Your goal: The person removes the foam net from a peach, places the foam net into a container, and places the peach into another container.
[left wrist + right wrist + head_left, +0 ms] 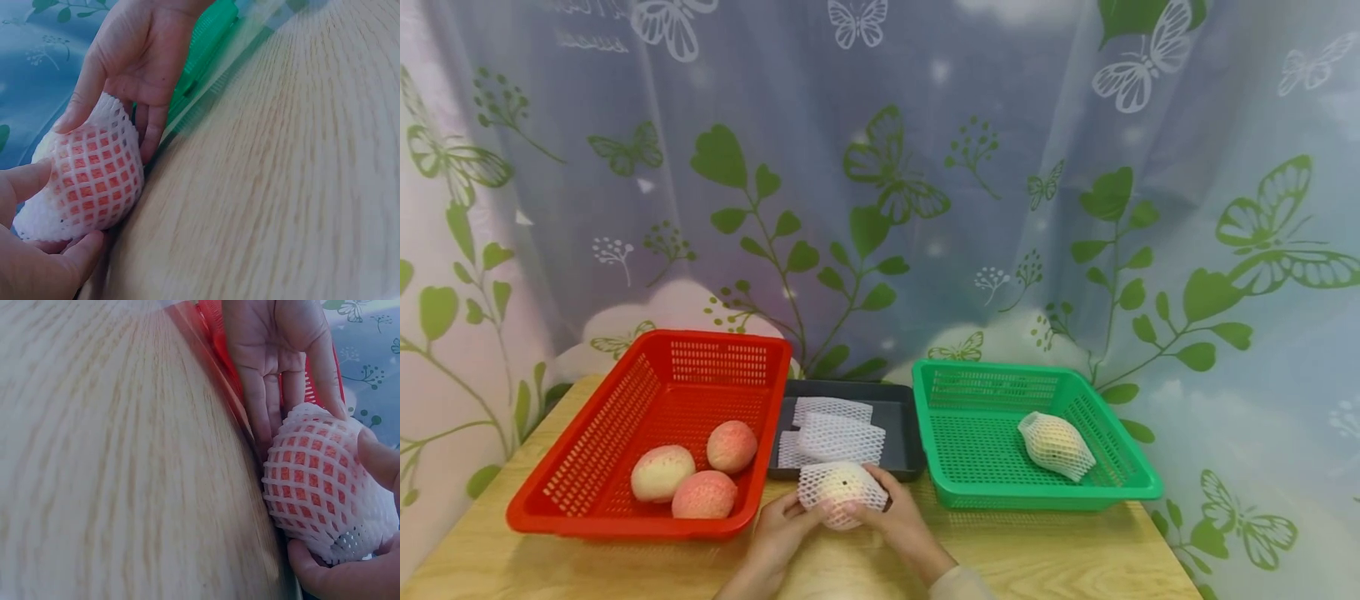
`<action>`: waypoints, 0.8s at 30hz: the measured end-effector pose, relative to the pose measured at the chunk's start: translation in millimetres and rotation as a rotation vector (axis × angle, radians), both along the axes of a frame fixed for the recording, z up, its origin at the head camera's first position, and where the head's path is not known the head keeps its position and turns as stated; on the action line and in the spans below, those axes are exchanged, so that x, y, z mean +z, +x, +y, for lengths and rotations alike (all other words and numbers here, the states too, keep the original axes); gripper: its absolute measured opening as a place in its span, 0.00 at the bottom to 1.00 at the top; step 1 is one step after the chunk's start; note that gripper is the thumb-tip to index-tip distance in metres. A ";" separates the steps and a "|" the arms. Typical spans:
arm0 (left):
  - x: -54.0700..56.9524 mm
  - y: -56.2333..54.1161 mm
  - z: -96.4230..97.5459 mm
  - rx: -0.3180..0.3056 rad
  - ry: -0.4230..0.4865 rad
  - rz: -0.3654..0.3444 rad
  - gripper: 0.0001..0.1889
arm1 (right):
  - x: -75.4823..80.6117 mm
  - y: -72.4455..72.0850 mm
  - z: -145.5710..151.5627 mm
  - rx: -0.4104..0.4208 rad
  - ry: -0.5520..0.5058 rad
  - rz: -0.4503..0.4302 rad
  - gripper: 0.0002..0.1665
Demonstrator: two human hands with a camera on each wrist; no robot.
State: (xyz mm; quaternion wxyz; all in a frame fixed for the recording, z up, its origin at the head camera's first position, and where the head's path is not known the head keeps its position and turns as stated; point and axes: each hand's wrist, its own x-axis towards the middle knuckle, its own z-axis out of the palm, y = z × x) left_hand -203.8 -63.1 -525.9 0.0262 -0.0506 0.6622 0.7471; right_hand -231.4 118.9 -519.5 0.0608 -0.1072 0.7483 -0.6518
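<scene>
A peach (pixel 841 493) in a white foam net sleeve (pixel 94 178) is held between both hands, close over the table's front part. My left hand (pixel 781 527) grips its left end, thumb on the near side. The right hand (pixel 901 518) holds the opposite end with its thumb laid along the net. In the wrist views the red skin of the peach (pixel 306 478) shows through the mesh, and fingers curl round both ends. Just behind the hands, several flat white foam nets (pixel 841 437) lie in a dark grey tray (pixel 904 429).
At the left stands a red basket (pixel 647 527) with three bare peaches (pixel 732 447) in it. A green basket (pixel 1022 497) at the right contains one netted peach (pixel 1055 446). Both stand on a wooden table (pixel 1037 550), backed by a patterned curtain (pixel 880 283).
</scene>
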 end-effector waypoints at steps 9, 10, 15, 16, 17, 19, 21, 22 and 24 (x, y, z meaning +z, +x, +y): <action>9.7 1.4 -7.5 -0.031 -0.033 -0.009 0.37 | 1.8 2.7 1.4 0.030 -0.046 -0.002 0.41; 10.7 1.6 -7.4 -0.031 -0.036 0.003 0.38 | 1.7 2.8 1.7 0.029 -0.048 0.004 0.41; 15.6 3.7 -3.1 -0.004 -0.048 0.102 0.42 | 4.0 3.7 2.5 0.020 -0.027 0.032 0.39; 16.5 4.0 -2.4 0.003 -0.054 0.122 0.43 | 4.8 4.1 2.5 0.019 -0.018 0.036 0.39; 17.1 4.2 -1.8 0.010 -0.067 0.139 0.43 | 5.5 4.4 2.5 0.018 -0.007 0.040 0.39; 18.2 4.5 -1.2 0.029 -0.115 0.174 0.44 | 6.8 5.0 2.5 0.015 0.017 0.047 0.39; 19.7 4.7 -1.0 0.060 -0.202 0.208 0.43 | 8.3 5.4 2.6 0.010 0.036 0.055 0.38; 20.4 4.9 -1.0 0.075 -0.246 0.223 0.43 | 8.7 5.4 2.6 0.007 0.043 0.057 0.38; 22.1 5.7 -1.1 0.102 -0.339 0.255 0.41 | 9.3 5.6 2.6 0.005 0.045 0.062 0.37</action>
